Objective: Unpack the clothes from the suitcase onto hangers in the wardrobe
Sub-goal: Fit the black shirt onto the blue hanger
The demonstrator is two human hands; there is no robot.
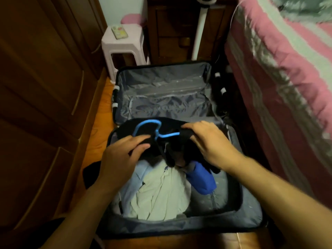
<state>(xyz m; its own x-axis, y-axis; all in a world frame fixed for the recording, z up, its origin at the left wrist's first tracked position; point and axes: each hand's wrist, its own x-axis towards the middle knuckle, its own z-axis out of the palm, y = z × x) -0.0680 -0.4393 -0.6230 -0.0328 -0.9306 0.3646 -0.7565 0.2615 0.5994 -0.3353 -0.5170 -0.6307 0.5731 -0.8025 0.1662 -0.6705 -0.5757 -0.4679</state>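
Gripping a black garment (181, 150) at both shoulders, the left hand (122, 155) and right hand (210, 142) are threading a blue hanger (154, 131), lying left-to-right between their fingers.

The suitcase (251, 218) is lying wedged between wardrobe (41, 97) and bed (280, 72), leaving little side room. A stool (124, 44) is blocking the far end; the space above is lying open.

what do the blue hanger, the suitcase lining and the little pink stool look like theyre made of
Thin light-blue hanger: likely plastic, with a smooth, evenly coloured, moulded-looking curve. Grey lining of the open suitcase: thin synthetic fabric, probably nylon or polyester, creased and slightly shiny. Pale pink square stool: apparently moulded plastic, with rounded one-piece legs and a dull sheen.
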